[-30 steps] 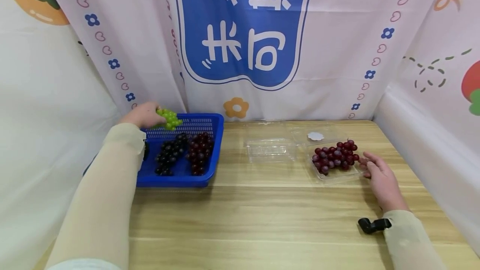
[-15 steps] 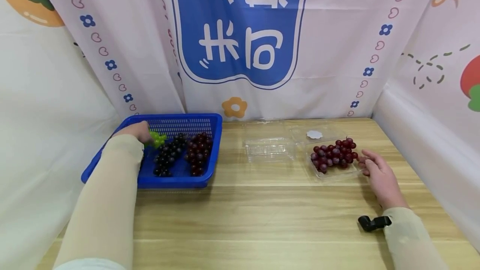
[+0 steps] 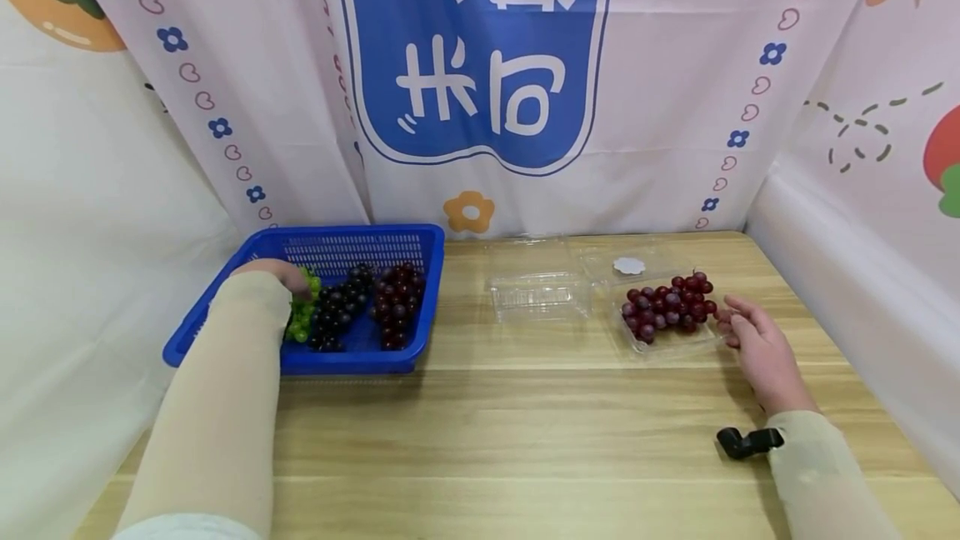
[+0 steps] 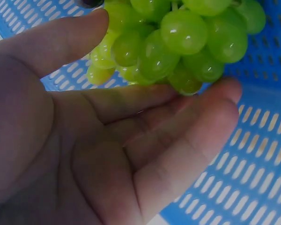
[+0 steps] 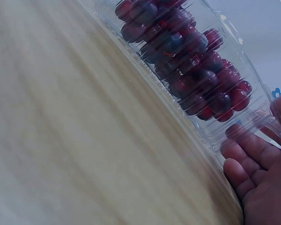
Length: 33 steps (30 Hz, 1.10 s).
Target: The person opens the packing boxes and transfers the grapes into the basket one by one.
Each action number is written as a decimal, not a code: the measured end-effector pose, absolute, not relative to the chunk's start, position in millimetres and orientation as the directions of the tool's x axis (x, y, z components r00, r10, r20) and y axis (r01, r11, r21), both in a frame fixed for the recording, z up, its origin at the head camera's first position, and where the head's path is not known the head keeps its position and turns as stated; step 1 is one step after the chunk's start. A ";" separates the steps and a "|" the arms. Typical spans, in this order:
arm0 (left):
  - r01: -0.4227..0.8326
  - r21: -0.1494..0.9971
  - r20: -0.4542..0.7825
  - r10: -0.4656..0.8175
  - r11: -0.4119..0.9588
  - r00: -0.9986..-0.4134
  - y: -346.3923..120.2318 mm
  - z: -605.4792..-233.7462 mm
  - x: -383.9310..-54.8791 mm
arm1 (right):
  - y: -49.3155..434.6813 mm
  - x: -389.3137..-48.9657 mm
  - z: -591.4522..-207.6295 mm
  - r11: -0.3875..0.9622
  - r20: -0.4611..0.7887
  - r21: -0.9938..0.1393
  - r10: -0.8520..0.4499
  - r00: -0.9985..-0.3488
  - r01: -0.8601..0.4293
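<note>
In the head view my left hand (image 3: 273,273) reaches down into the blue basket (image 3: 431,298), at a bunch of green grapes (image 3: 303,319). The left wrist view shows the thumb on one side of the green grapes (image 4: 178,42) and nearly straight fingers on the other, fingertips right at the fruit. On the right, a bunch of red grapes (image 3: 667,307) lies in a clear plastic box (image 3: 675,347). My right hand (image 3: 765,357) holds the end of that box. In the right wrist view, its fingertips lie against the box's end wall and its thumb is at the rim.
Beside the green grapes in the basket lie black grapes (image 3: 341,307) and dark red grapes (image 3: 397,307). An open clear box (image 3: 542,298) stands mid-table near the back. A white label (image 3: 628,266) marks the raised lid behind the red grapes. A printed curtain (image 3: 660,107) hangs behind the table.
My left hand has lowered the green grapes from above the basket's back rim into it, next to the black grapes. My right hand has stayed at the box.
</note>
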<state>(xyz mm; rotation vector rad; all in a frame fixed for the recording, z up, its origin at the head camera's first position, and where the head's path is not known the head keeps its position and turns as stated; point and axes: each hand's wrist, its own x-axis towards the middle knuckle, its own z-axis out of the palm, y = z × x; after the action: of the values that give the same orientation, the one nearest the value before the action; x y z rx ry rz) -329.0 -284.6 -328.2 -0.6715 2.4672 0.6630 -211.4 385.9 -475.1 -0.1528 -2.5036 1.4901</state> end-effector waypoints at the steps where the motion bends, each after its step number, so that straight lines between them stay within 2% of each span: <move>1: -0.556 0.309 -0.580 -0.310 0.772 -0.753 -288.2 -330.5 -330.9 | 385.9 -211.7 -474.8 0.482 0.140 -0.876 0.199 -0.970 -0.027; 9: -0.245 0.281 -0.646 -0.005 0.928 -0.763 -312.9 -350.2 -351.3 | 386.5 -211.4 -472.7 0.478 0.142 -0.878 0.187 -0.972 -0.036; 15: -0.178 0.392 -0.672 0.149 0.903 -0.725 -306.4 -357.4 -350.6 | 386.3 -211.5 -474.8 0.469 0.143 -0.883 0.187 -0.972 -0.040; 18: -0.210 0.402 -0.683 0.139 0.891 -0.717 -303.3 -356.4 -346.2 | 386.0 -212.3 -476.3 0.465 0.146 -0.884 0.185 -0.972 -0.044; 23: -0.218 0.321 -0.693 0.071 0.922 -0.718 -302.0 -351.7 -350.8 | 386.3 -212.9 -477.9 0.466 0.148 -0.884 0.189 -0.971 -0.044; 27: -0.164 0.276 -0.689 0.075 0.947 -0.721 -302.2 -349.7 -357.8 | 386.6 -212.9 -476.8 0.468 0.146 -0.883 0.189 -0.971 -0.042; 33: -0.010 0.217 -0.563 0.117 0.976 -0.818 -290.3 -347.8 -361.8 | 388.3 -212.4 -476.9 0.464 0.142 -0.885 0.178 -0.974 -0.044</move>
<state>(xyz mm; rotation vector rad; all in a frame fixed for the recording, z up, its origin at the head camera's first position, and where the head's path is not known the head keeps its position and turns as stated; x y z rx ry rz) -361.8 -290.3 -347.8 0.0753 2.5155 0.2802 -212.4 388.3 -476.9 -0.1164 -2.4977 1.5191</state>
